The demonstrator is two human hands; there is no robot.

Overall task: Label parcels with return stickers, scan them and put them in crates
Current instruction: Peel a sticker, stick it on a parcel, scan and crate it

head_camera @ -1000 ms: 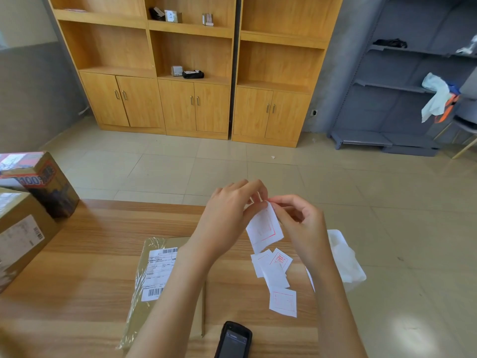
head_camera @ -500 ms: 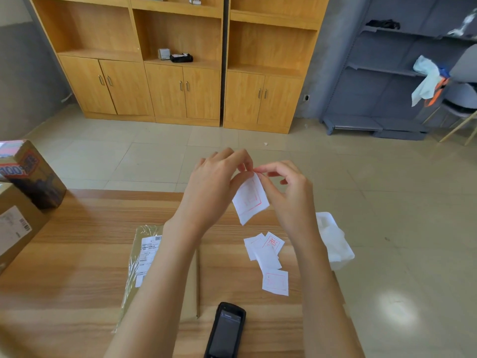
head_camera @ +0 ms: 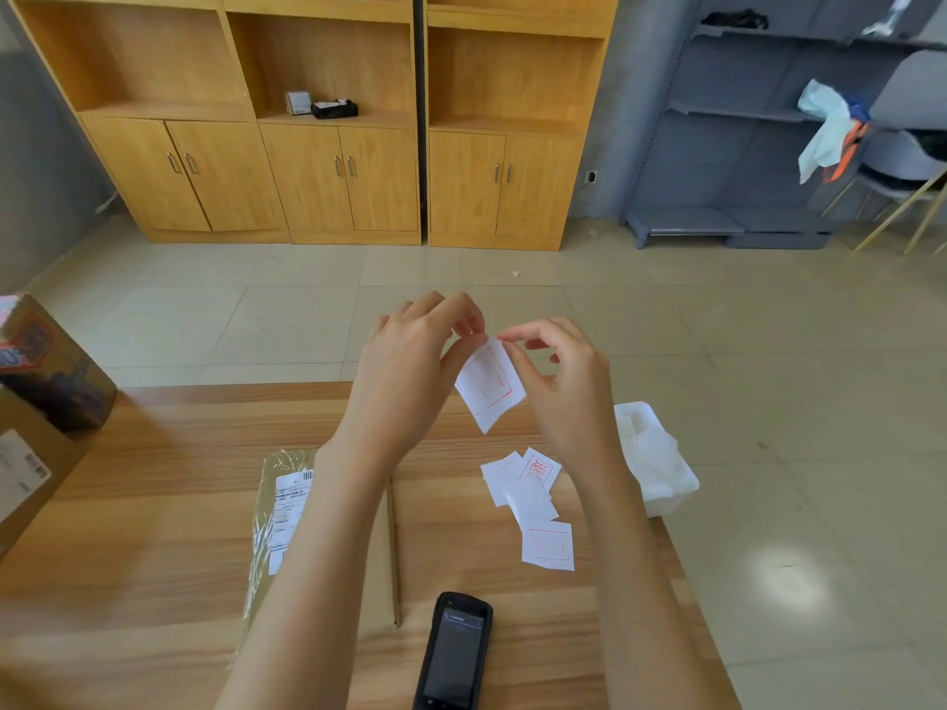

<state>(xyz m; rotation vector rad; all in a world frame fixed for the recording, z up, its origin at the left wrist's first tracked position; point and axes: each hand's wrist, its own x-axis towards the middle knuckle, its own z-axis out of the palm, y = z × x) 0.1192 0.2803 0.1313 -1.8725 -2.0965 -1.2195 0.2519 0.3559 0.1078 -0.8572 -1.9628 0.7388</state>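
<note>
Both hands are up over the far part of the wooden table, working one return sticker between them. The left hand pinches the sticker's top edge w/ thumb and fingertips; the right hand pinches at the top right corner, thumb and forefinger together on it. The sticker hangs tilted, white w/ a red square outline (print inside too faint to read).

Below the hands, a small pile of loose stickers lies on the table, overlapping; one shows a red character, the nearest one a red box. Just right of the pile, at the table's right edge, sits a white plastic bag, crumpled.

The parcel lies flat under the left forearm, brown, wrapped in clear film, w/ a white shipping label and barcode on top. Near the front edge a black handheld scanner lies screen up, apart from the parcel and the pile.

At the left edge, two cardboard boxes stand touching each other, the nearer w/ a barcode label on its side. Across the tiled floor: wooden cabinets and grey metal shelving.
</note>
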